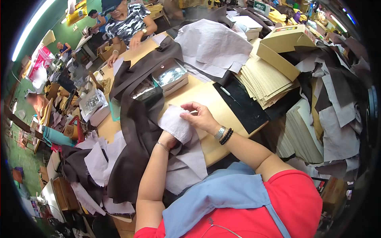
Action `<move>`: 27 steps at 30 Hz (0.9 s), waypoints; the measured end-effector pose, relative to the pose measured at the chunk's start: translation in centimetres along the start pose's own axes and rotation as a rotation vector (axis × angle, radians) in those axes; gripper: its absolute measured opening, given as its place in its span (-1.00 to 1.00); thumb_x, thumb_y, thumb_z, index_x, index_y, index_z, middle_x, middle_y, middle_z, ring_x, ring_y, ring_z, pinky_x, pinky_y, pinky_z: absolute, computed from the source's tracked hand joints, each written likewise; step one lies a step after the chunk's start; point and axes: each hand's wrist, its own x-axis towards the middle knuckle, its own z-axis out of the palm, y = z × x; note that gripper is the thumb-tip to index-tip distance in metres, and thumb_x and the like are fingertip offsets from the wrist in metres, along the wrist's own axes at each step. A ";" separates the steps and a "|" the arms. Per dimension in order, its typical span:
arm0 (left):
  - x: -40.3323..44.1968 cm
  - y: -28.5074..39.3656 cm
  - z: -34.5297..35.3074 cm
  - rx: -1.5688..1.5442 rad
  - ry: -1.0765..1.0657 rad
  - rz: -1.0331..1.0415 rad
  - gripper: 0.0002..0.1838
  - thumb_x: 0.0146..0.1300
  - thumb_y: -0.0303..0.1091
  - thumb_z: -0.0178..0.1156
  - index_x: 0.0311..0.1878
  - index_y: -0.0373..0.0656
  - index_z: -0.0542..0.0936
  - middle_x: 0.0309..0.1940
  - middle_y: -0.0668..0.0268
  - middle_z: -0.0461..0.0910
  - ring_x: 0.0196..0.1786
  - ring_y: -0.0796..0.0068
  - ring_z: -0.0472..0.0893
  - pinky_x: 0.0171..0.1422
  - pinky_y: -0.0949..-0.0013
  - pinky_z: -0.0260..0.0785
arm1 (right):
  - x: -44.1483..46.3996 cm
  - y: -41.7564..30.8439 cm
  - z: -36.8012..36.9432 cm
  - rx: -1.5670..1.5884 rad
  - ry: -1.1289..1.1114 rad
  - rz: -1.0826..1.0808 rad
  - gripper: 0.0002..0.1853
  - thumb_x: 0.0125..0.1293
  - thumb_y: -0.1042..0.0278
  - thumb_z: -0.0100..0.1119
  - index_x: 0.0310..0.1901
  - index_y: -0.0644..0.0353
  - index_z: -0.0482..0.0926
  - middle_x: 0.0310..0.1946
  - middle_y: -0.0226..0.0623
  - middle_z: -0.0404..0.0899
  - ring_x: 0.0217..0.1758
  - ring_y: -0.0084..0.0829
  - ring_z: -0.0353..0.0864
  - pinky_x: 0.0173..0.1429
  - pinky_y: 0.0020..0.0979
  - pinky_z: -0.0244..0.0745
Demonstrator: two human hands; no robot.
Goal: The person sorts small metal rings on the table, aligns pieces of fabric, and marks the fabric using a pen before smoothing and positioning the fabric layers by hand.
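Note:
A pale lilac-grey piece of fabric (174, 121) is held up between my hands above the wooden table. My left hand (168, 139) supports it from below; its fingers are mostly hidden behind the cloth. At the fabric's right edge, the thumb and fingertips of my right hand (202, 118) are pinched together. More pale cloth (186, 164) hangs down below my hands over the table's edge. Just left of them, a long dark brown fabric (133, 131) lies in folds across the table and drops off its front.
Open boxes of small shiny pieces (170, 73) stand beyond my hands. To the right are a black mat (242, 107) with a white-handled tool (229, 95), stacked textured yellow sheets (262, 79) and a yellow box (287, 37). Across the table sits another person (127, 25).

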 end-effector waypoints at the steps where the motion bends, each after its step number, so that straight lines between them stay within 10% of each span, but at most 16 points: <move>1: -0.1 0.1 0.3 0.126 0.058 0.053 -0.61 0.47 -0.20 0.07 0.26 -0.15 0.43 0.06 0.36 0.57 0.02 0.50 0.58 0.06 0.40 0.46 | -0.3 0.0 0.1 0.014 0.011 -0.014 -0.51 0.21 0.21 0.46 0.11 0.23 0.56 -0.05 -0.35 0.58 -0.01 -0.61 0.53 0.04 -0.51 0.51; 4: 0.1 0.4 0.6 0.878 0.262 0.290 -0.66 0.41 -0.29 0.08 0.16 -0.25 0.48 -0.03 0.32 0.57 -0.02 0.41 0.57 0.01 0.34 0.43 | -1.0 1.1 0.2 -0.018 -0.017 -0.038 -0.44 0.25 0.32 0.41 0.25 0.22 0.46 0.00 -0.34 0.54 -0.01 -0.63 0.55 -0.13 -0.56 0.56; 9: 0.5 -2.4 -2.5 0.776 0.345 0.655 -0.73 0.32 -0.31 0.19 0.01 -0.24 0.49 -0.15 0.29 0.54 -0.07 0.41 0.54 0.01 0.30 0.44 | -1.2 0.4 0.2 0.105 -0.223 0.251 -0.35 0.14 0.26 0.52 0.23 0.24 0.46 -0.08 -0.32 0.53 -0.17 -0.64 0.55 -0.15 -0.60 0.53; 13: -0.7 -0.6 -3.3 0.594 0.293 0.612 -0.70 0.34 -0.39 0.17 0.11 -0.23 0.50 0.02 0.20 0.56 0.08 0.33 0.55 0.18 0.26 0.41 | -0.2 1.2 1.7 -0.179 -0.109 -0.203 -0.37 0.11 0.21 0.54 0.17 0.24 0.49 -0.05 -0.32 0.54 -0.04 -0.53 0.56 -0.03 -0.51 0.56; 18: -2.0 1.0 -4.7 1.159 0.502 0.773 -0.69 0.33 -0.33 0.17 0.08 -0.24 0.51 -0.04 0.16 0.57 0.06 0.24 0.55 0.18 0.27 0.40 | 0.7 -0.8 3.2 -0.028 -0.268 -0.104 -0.52 0.11 0.33 0.54 0.01 0.15 0.48 -0.14 -0.46 0.51 0.00 -0.58 0.51 0.09 -0.47 0.53; 19: -1.6 1.1 -4.8 0.698 0.428 0.728 -0.69 0.33 -0.31 0.16 0.07 -0.25 0.51 -0.07 0.19 0.56 0.04 0.27 0.55 0.15 0.27 0.41 | 1.3 -0.7 3.6 0.054 -0.280 -0.154 -0.49 0.09 0.34 0.55 0.05 0.15 0.49 -0.21 -0.50 0.50 -0.09 -0.64 0.50 0.00 -0.54 0.51; 21: -3.8 4.7 -2.4 1.449 0.524 0.893 -0.75 0.36 -0.36 0.12 0.04 -0.26 0.50 -0.09 0.24 0.55 0.01 0.37 0.55 0.10 0.31 0.41 | 2.2 -2.4 4.5 0.192 -0.414 -0.026 -0.47 0.09 0.35 0.55 0.08 0.16 0.50 -0.28 -0.52 0.48 -0.15 -0.68 0.49 -0.05 -0.56 0.48; 23: -3.8 3.7 -4.2 0.358 0.371 0.749 -0.70 0.29 -0.32 0.22 0.02 -0.23 0.48 -0.09 0.26 0.53 -0.02 0.41 0.54 0.11 0.32 0.41 | 2.5 -5.0 5.8 -0.105 -0.474 0.006 -0.48 0.10 0.35 0.54 0.07 0.20 0.52 -0.27 -0.49 0.53 -0.16 -0.68 0.50 -0.02 -0.55 0.48; 26: -5.2 4.2 -8.2 1.172 0.536 0.978 -0.46 0.24 -0.29 0.32 0.24 -0.21 0.40 0.07 0.22 0.52 0.07 0.35 0.56 0.16 0.26 0.42 | 4.1 -3.7 8.5 -0.063 -0.474 -0.267 -0.65 0.14 0.31 0.52 -0.15 0.23 0.55 -0.21 -0.42 0.61 -0.19 -0.65 0.53 -0.04 -0.54 0.49; 27: -6.2 4.4 -7.7 1.003 0.560 0.958 -0.47 0.22 -0.25 0.34 0.21 -0.22 0.44 0.09 0.20 0.53 0.11 0.32 0.55 0.20 0.24 0.40 | 4.3 -4.9 9.2 -0.017 -0.503 -0.209 -0.68 0.14 0.32 0.51 -0.20 0.23 0.54 -0.24 -0.43 0.61 -0.19 -0.66 0.53 -0.05 -0.54 0.49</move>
